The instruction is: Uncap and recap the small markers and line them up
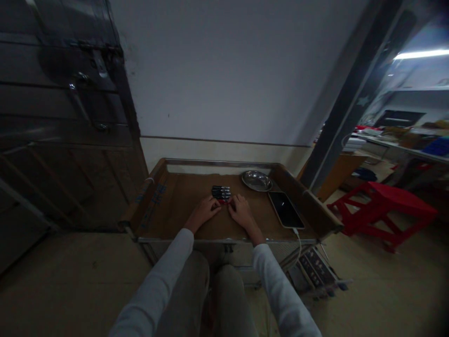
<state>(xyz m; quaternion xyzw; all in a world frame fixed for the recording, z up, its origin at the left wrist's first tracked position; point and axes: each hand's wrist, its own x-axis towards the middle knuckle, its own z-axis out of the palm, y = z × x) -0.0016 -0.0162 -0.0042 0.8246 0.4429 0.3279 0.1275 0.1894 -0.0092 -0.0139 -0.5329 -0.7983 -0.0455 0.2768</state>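
Several black pens (220,191) with silvery ends lie side by side in a row on the brown tabletop. Along the near edge of the row is a slim red pen (223,201), its ends partly covered by fingers. My left hand (205,211) has its fingers closed at the red pen's left end. At the right end, my right hand (241,211) pinches it with bent fingers. Both hands rest low over the table, close to the black pens.
A round metal dish (257,180) stands at the back right. Nearer lies a phone (286,209) with a white cable (299,245) hanging over the front edge. Raised sides border the table (175,201). A power strip (317,269) is below right, and a red stool (389,206) stands beyond.
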